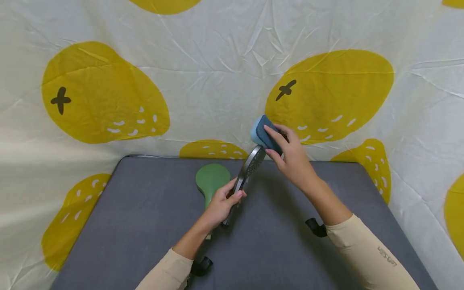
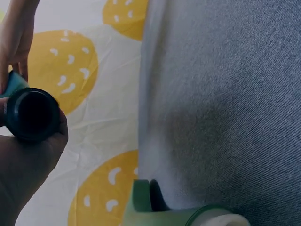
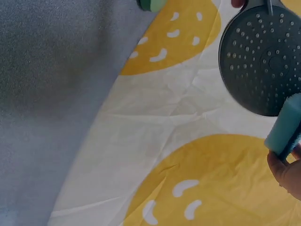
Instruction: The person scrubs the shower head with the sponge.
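Grips a dark shower head point(image 1: 251, 164) by its handle in the left hand point(image 1: 222, 203), curling fingers and thumb close round it. Holds it raised over the grey table point(image 1: 145, 225), tilted, with the handle low and to the left, the round head high and to the right, the nozzle face turned toward the right side. Shows the hollow, dark lower end of the handle to the left wrist view, wrapped by that same hand. Pinches a two-tone sponge point(image 1: 262, 135) in the right hand point(image 1: 295, 161), between thumb and fingers, resting a fingertip on the dark blue side and pointing the light blue side leftward, away from the palm. Holds the sponge right at the upper rim of the shower head, overlapping it in the right wrist view; cannot tell whether touching or barely apart. Has a green round-topped item point(image 1: 213, 177) just beside the left hand, with a narrow neck passing partly behind the fingers. Wears cream sleeves point(image 1: 366, 262) ending above the wrists, with small dark lettering on the right one. Has a curved black piece point(image 1: 316, 228) beside the right sleeve and another black piece point(image 1: 202, 266) beside the left. Faces, past the table's far edge, a creased white sheet point(image 1: 217, 100) printed with large yellow shapes point(image 1: 333, 96), some carrying dark crosses and small white dashes.
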A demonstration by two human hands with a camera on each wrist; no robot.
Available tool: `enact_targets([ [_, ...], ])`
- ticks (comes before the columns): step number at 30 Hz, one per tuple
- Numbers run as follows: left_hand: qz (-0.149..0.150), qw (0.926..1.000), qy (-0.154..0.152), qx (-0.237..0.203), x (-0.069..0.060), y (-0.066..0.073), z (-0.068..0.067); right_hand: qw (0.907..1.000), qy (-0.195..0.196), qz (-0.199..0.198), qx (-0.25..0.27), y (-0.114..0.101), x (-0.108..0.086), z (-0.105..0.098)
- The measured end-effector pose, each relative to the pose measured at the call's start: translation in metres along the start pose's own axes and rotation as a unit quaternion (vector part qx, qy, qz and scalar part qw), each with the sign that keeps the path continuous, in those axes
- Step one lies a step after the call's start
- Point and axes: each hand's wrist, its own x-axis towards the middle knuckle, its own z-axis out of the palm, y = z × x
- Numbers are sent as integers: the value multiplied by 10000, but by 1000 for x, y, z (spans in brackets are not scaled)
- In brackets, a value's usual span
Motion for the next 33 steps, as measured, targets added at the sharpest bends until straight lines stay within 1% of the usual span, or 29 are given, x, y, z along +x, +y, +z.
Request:
enact_targets([
  [3, 27, 10000, -61, 36, 0, -2, 2, 9990, 142, -355, -249, -7, -3, 2],
  [6, 56, 9999, -126, 20, -1, -4, 5, 9952, 211, -805, -511, -15, -9, 6],
  [9, 95, 9999, -135, -45, -1, -5, 7, 9891, 209, -1219, -801, -23, -18, 14],
  [11, 176, 9997, -154, -105, 0, -5, 8, 9843, 175, -1458, -980, -27, -25, 21],
  [15, 247, 9989, -256, -289, 0, -4, 9, 9733, -36, -1830, -1382, -33, -40, 33],
  [18, 214, 9985, -302, -411, 1, -4, 10, 9674, -239, -1937, -1614, -37, -47, 36],
  [22, 226, 9968, -372, -666, 2, -5, 10, 9623, -429, -2008, -1784, -42, -49, 33],
  [25, 296, 9953, -466, -789, 2, -5, 12, 9588, -476, -2038, -1920, -44, -48, 27],
  [27, 333, 9954, -493, -757, 1, -5, 13, 9567, -437, -2029, -2042, -45, -45, 23],
  [29, 323, 9971, -357, -581, 1, -4, 14, 9548, -347, -2032, -2139, -45, -41, 19],
  [33, 272, 9993, 183, -175, 3, -3, 15, 9517, -64, -2029, -2303, -43, -29, 8],
])
